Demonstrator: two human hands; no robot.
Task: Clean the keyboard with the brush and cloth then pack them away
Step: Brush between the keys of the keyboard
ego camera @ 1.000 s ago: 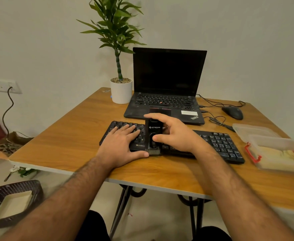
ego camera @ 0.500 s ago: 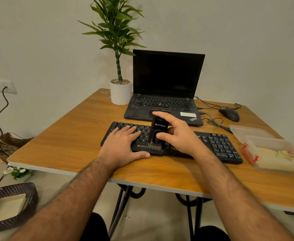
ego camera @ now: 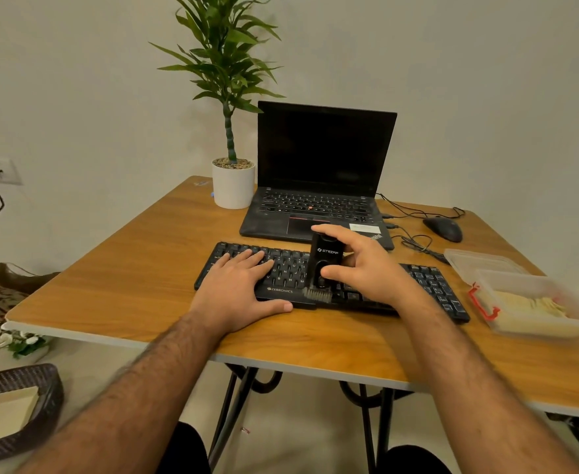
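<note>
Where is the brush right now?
In the head view, the brush stands upright mid-keyboard, bristles on the front edge, held by the right hand, just right of the left hand.

Open black laptop (ego camera: 319, 186) centre; white-potted green plant (ego camera: 230, 138) left of it; black mouse (ego camera: 443, 228) right; dark wicker basket (ego camera: 14, 412) lower left.

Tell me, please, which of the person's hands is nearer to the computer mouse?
The right hand. It grips the brush mid-keyboard, with the computer mouse beyond it to the right. The left hand lies flat on the keyboard's left end, farther away.
</note>
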